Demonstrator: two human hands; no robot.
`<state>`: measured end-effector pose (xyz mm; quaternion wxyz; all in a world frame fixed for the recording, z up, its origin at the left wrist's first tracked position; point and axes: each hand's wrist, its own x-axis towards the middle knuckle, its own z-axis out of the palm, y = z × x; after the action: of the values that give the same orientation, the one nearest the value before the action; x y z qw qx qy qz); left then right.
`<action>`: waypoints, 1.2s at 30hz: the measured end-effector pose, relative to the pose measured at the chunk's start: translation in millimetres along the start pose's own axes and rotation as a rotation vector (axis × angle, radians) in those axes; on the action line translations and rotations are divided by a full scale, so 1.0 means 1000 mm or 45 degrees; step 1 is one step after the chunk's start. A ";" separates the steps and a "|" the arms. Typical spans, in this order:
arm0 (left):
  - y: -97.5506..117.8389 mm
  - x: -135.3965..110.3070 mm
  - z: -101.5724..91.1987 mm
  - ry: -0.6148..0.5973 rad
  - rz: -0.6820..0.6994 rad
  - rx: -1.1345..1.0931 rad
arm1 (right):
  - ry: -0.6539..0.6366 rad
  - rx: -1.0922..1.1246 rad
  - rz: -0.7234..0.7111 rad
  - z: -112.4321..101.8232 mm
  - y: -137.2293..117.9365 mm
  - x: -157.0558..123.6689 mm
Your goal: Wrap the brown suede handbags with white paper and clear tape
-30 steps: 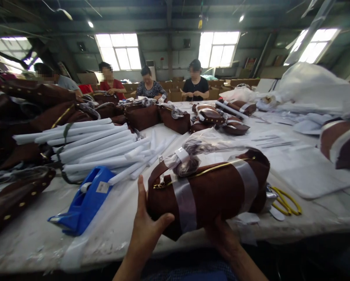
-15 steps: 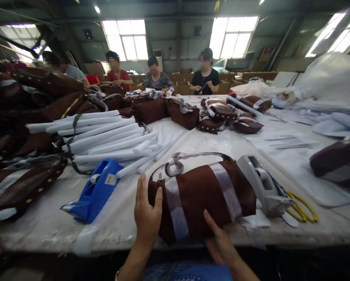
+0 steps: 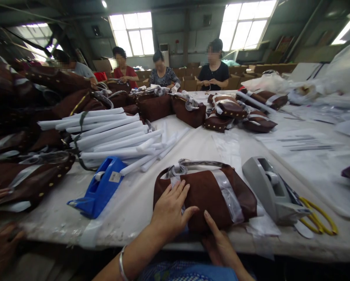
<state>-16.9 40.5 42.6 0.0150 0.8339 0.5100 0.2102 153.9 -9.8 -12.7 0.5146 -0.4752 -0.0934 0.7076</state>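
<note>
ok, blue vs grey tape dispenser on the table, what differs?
Place: the blue tape dispenser stands apart, left of the brown bag; the grey tape dispenser is close by its right end.
Pose: the blue one's low end points left, the grey one's right.
Marking: blue shows a pale label, grey shows none.
Shared: similar form.

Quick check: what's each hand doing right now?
Left hand: open, laid on the brown bag.
Right hand: touching the bag's lower front edge; partly hidden, so whether it grips cannot be told.
</note>
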 end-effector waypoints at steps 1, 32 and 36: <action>-0.002 0.003 0.000 0.009 -0.014 -0.017 | 0.006 0.004 0.003 0.001 0.000 -0.001; 0.004 0.050 0.021 -0.077 0.022 -0.001 | -0.001 0.141 -0.101 0.015 -0.005 -0.014; 0.025 0.068 0.008 -0.033 0.105 -0.033 | 0.022 0.114 -0.049 0.014 -0.005 -0.013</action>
<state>33.3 88.3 64.1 0.0238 0.8567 0.4721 0.2065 146.0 -13.3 5.4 0.5497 -0.4558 -0.0664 0.6968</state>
